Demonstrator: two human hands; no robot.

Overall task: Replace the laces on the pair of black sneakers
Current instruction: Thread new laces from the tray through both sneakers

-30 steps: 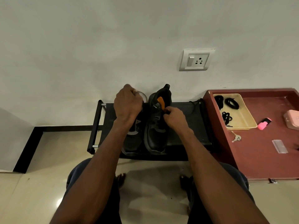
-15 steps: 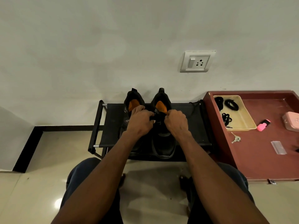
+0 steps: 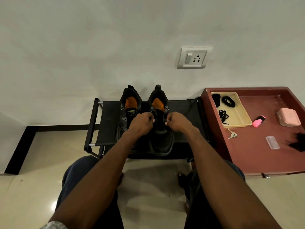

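Note:
Two black sneakers with orange insoles stand side by side on a low black rack [image 3: 109,129], heels toward the wall. The left sneaker [image 3: 127,111] is partly hidden behind my left wrist. My left hand [image 3: 142,123] and my right hand [image 3: 177,121] are curled at either side of the right sneaker [image 3: 160,141], pinching its upper at the lacing area beside the tongue. Whether a lace is between the fingers is too dark to tell. Coiled black laces [image 3: 228,101] lie in a cream tray [image 3: 242,118] to the right.
The tray sits on a maroon low table [image 3: 257,156] along with a pink highlighter [image 3: 258,121], a pink box [image 3: 288,119], keys [image 3: 232,135], a clear packet [image 3: 272,142] and a dark bundle [image 3: 297,142]. A wall socket [image 3: 194,57] is above. My knees are below on tiled floor.
My left hand let go of the left sneaker's heel and came down to the right sneaker. Both sneakers now stand flat, and both hands have settled at the right sneaker's lacing area.

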